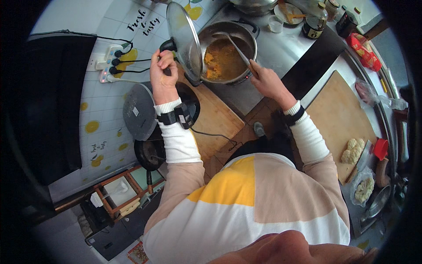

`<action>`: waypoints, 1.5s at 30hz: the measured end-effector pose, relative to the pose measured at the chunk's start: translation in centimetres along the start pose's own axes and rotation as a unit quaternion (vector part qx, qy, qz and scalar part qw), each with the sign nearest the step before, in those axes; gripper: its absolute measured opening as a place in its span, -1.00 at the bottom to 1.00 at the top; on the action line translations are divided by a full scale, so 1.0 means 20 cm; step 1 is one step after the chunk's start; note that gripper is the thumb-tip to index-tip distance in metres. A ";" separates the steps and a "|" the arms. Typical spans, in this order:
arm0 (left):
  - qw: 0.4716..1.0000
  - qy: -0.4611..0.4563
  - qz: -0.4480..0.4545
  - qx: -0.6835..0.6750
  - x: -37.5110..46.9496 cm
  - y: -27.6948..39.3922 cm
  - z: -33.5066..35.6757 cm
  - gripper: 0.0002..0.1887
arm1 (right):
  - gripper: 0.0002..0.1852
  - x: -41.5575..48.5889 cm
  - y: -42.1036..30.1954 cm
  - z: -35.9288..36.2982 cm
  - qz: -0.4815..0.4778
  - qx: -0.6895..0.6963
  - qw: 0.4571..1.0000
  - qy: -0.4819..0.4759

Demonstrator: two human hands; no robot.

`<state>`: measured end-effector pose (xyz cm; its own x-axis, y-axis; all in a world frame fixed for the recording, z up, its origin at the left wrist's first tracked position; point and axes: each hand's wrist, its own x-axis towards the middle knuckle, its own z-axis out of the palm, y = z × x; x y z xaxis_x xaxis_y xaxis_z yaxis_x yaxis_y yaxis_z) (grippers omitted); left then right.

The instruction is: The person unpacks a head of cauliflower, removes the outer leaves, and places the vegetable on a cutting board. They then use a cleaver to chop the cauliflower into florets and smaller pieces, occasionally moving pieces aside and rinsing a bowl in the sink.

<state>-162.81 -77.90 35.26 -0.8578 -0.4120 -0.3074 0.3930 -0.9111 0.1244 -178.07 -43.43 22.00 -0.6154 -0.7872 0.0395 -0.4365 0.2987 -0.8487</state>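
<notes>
My left hand [164, 71] grips the black handle of a glass lid [184, 39] with a metal rim. The lid is tilted up on edge at the left side of an electric pot [254, 46]. Inside the pot is brown liquid [230, 62] with orange chunks [211, 67] gathered at its left side. In my right hand [266, 79] is a metal cooking utensil [238, 49] with a wooden handle. It slants across the pot's rim, with its head over the liquid at the far side. The exact shape of that head is hard to tell.
A power strip [107, 64] with plugged cords is on the tiled wall at left. A grey pan lid [140, 112] and a wok [150, 155] are near my left forearm. At right, a cutting board [339, 115] bears cauliflower [353, 150] and a cleaver [364, 155]. A sauce bottle [315, 21] stands behind.
</notes>
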 end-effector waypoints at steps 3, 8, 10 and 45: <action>0.998 0.009 0.018 0.062 -0.02 0.03 -0.03 -0.75 | -0.39 0.12 0.04 0.05 -0.005 -0.048 0.999 -0.023; 0.994 0.049 0.013 0.102 0.03 0.00 -0.12 -0.74 | -0.35 0.16 0.03 0.03 -0.057 -0.133 0.987 -0.074; 0.990 0.054 0.010 0.131 0.07 -0.03 -0.16 -0.74 | -0.37 0.11 0.01 -0.05 -0.070 -0.171 0.979 -0.081; 0.707 0.220 0.283 0.609 0.20 -0.18 -1.25 -0.57 | -0.71 -1.10 0.51 -0.11 0.204 0.161 0.918 0.299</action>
<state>-159.40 -75.92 10.02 -0.3858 -0.9156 -0.1131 -0.1752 -0.0476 0.9834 -170.41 -21.92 13.59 -0.9770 -0.1800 -0.1147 0.0669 0.2519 -0.9654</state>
